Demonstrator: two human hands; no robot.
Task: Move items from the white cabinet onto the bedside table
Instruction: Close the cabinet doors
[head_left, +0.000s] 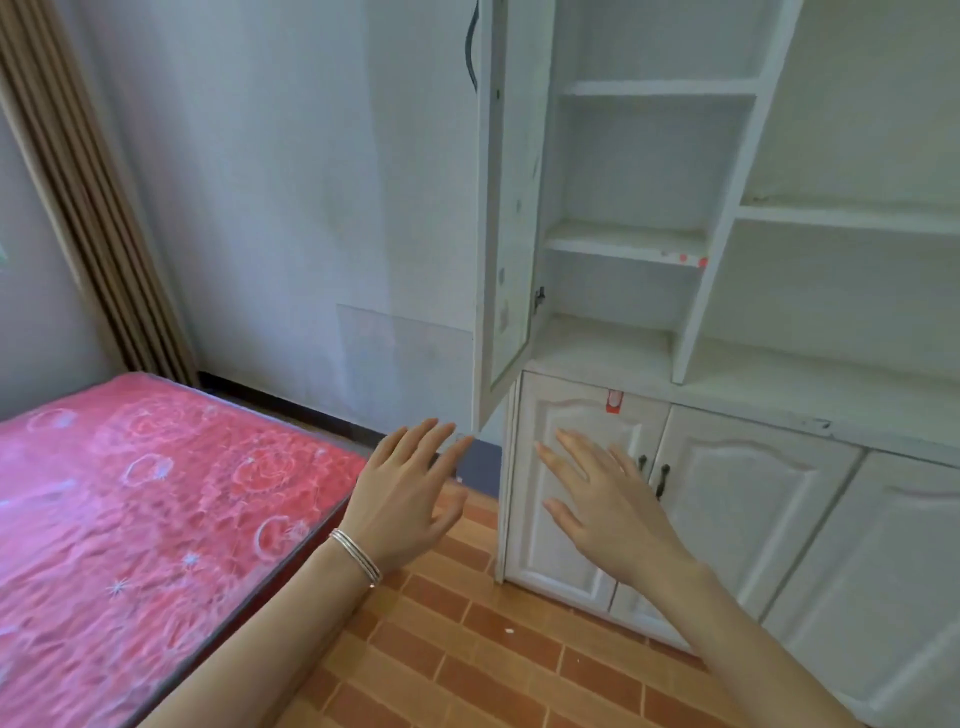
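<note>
Left hand (402, 499) and right hand (605, 512) reach forward, fingers straight and spread, empty.

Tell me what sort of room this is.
Most likely a home bedroom: a bed with a red rose-patterned cover at the left, a brown pleated curtain hanging behind it, and a tall white wooden cabinet with open shelves along the right.
</note>
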